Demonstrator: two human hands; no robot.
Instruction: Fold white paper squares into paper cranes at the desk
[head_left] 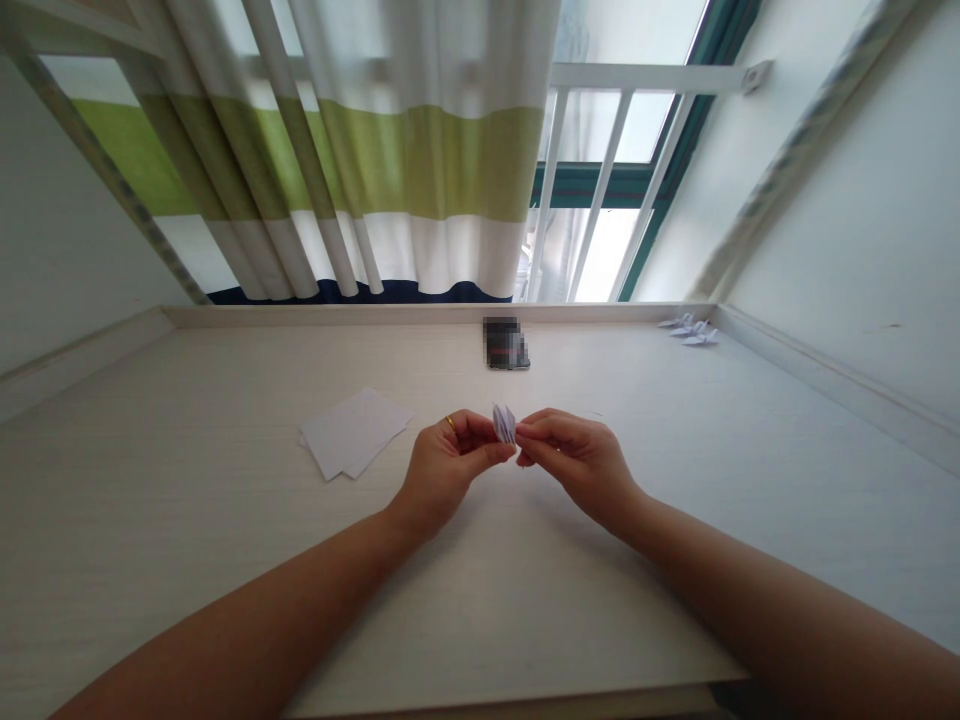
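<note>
The worktop [225, 560] is big, pale and flat. It runs to a low ledge under the curtain [390, 150] and window, and a wall shuts in the right side. There is lots of open room on it, mostly near the front and on both sides of the arms.

A small stack of white sheets [352, 432] lies flat, just beside the left hand [442, 468]. A dark blurred thing [507, 343] sits near the back ledge. A few little folded papers [690, 330] rest in the far right corner, well away from the hands.

The left hand and the right hand [577, 455] meet in the middle, held a bit above the worktop. Both grips are pressed together, pinching a tiny folded paper [504, 422] by its bottom edge, one from each side. Its top pokes up between the fingertips.

This paper looks very light and thin. It would bend and crease easily, and a hard squeeze could crush the folds. It is dry, so it should not slip much. The best place to hold it seems to be the thick folded bottom, not the loose points on top.
</note>
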